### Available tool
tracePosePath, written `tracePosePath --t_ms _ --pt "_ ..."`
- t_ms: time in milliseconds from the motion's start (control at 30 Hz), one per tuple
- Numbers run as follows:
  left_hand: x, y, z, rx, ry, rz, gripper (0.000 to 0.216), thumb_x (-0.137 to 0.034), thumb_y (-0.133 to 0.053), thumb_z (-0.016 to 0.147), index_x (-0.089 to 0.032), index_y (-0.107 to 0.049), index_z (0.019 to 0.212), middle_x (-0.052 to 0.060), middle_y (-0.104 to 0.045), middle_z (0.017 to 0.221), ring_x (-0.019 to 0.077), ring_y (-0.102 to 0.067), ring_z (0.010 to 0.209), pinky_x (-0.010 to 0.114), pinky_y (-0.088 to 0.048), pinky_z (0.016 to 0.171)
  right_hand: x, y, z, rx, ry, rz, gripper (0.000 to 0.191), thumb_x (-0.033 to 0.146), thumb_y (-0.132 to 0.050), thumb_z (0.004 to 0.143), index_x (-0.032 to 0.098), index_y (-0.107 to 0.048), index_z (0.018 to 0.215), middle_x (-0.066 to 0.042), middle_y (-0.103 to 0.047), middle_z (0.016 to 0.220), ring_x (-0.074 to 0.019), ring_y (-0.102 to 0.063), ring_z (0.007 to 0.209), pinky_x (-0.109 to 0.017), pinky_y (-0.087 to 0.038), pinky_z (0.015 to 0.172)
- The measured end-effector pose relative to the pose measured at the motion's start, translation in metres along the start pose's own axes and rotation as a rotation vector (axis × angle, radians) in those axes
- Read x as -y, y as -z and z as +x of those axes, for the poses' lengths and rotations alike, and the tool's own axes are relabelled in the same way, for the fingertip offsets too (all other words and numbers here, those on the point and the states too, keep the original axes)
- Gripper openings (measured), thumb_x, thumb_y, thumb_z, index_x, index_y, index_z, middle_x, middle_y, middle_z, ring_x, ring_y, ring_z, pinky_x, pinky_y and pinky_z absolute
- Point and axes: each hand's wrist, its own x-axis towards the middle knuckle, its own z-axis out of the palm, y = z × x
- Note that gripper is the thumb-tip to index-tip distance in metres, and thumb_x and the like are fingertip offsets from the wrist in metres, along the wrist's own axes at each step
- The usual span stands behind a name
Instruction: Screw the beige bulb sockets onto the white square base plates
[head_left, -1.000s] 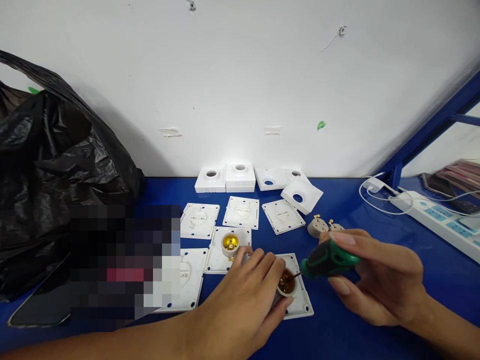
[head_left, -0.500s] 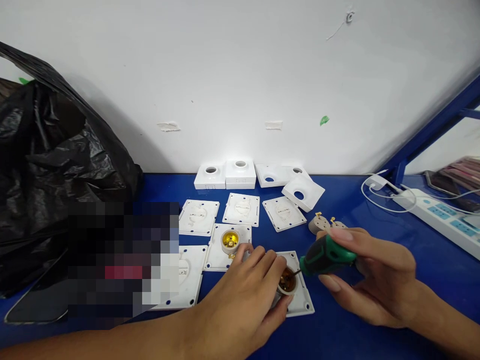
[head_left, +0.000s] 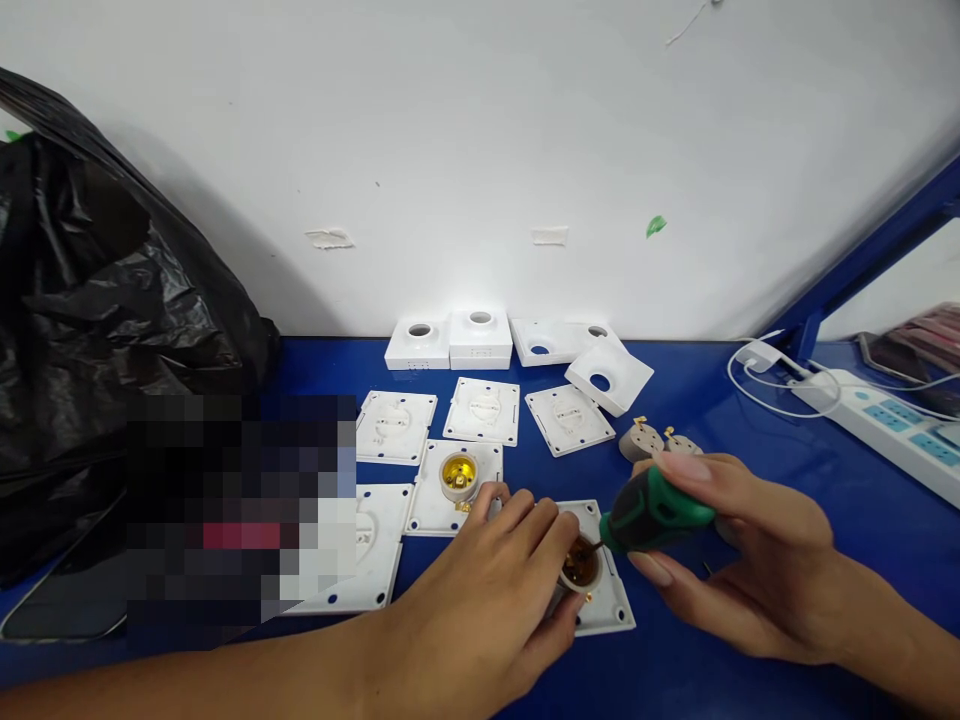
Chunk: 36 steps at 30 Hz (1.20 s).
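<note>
My left hand (head_left: 499,575) is closed around a lamp socket (head_left: 582,566) with a brassy inside, pressing it down on a square white base plate (head_left: 611,602). Between the fingers and thumb of my right hand (head_left: 772,570) is a stubby screwdriver (head_left: 649,512) with a green and black handle. Its thin shaft reaches left into the mouth of the socket; the tip is hard to make out inside. Just beyond my left fingers, another lamp socket (head_left: 458,476) sits on its own white plate (head_left: 424,512). Two loose sockets (head_left: 641,440) stand behind my right hand.
Several bare white base plates (head_left: 481,410) lie across the blue table (head_left: 720,400). White covers with round holes (head_left: 480,345) line the wall. A black plastic bag (head_left: 135,290) bulges at left, near a partly blurred area. A power strip (head_left: 885,410) with cables lies at right.
The view has shifted slightly. The screwdriver stays in the socket, and both hands keep nearly the same hold. The socket and its plate appear a little further right.
</note>
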Motion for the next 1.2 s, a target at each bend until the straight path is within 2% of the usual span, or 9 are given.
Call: tracePosePath --t_ms 200,467,600,800,933,1200 --pt "0.000 0.002 0.001 -0.002 0.008 0.012 0.013 -0.024 -0.058 0.106 -0.019 -0.052 0.116 0.008 -0.066 0.119 0.0298 -0.061 0.115 0.058 -0.038 0.118 0.001 0.000 0.000 -0.013 0.019 -0.030 0.085 0.005 -0.059 0.096 0.026 -0.022 0.170 -0.001 -0.078 0.097 -0.0199 -0.074 0.072 -0.034 -0.057 0.059" --pt "-0.001 0.003 0.001 0.013 0.011 0.015 0.012 -0.023 -0.058 0.105 -0.019 -0.054 0.117 0.009 -0.067 0.117 0.0301 -0.063 0.114 0.056 -0.041 0.114 0.005 0.004 0.000 0.052 -0.023 -0.064 0.086 0.009 -0.056 0.099 0.031 -0.015 0.171 0.002 -0.078 0.101 -0.0169 -0.074 0.077 -0.032 -0.057 0.063" --pt "-0.001 0.004 0.002 0.012 0.000 0.009 0.015 -0.023 -0.057 0.106 -0.019 -0.056 0.120 0.010 -0.067 0.117 0.0311 -0.062 0.118 0.058 -0.039 0.117 0.006 0.005 0.000 0.080 -0.047 -0.063 0.087 0.010 -0.057 0.101 0.033 -0.012 0.171 0.003 -0.078 0.104 -0.0164 -0.075 0.081 -0.032 -0.057 0.065" --pt "0.001 0.003 0.002 -0.014 -0.013 -0.011 0.019 -0.025 -0.054 0.107 -0.021 -0.057 0.125 0.010 -0.069 0.120 0.0320 -0.063 0.121 0.059 -0.038 0.119 0.009 0.006 0.001 0.108 -0.062 -0.108 0.086 0.011 -0.056 0.102 0.034 -0.010 0.172 0.005 -0.074 0.088 -0.0174 -0.072 0.069 -0.032 -0.054 0.060" --pt "-0.001 0.004 0.001 -0.007 0.001 -0.006 0.015 -0.023 -0.056 0.106 -0.020 -0.058 0.121 0.010 -0.069 0.120 0.0311 -0.064 0.117 0.059 -0.039 0.118 0.011 0.007 0.003 0.116 -0.053 -0.118 0.083 0.009 -0.052 0.103 0.032 -0.012 0.172 0.005 -0.067 0.075 -0.0194 -0.070 0.066 -0.032 -0.053 0.056" --pt "-0.002 0.006 0.002 0.012 0.006 -0.010 0.016 -0.021 -0.059 0.104 -0.018 -0.057 0.120 0.010 -0.068 0.117 0.0308 -0.062 0.118 0.060 -0.037 0.121 0.008 0.009 0.002 0.104 -0.045 -0.094 0.087 0.011 -0.057 0.102 0.031 -0.011 0.172 0.003 -0.070 0.081 -0.0201 -0.069 0.065 -0.034 -0.051 0.056"
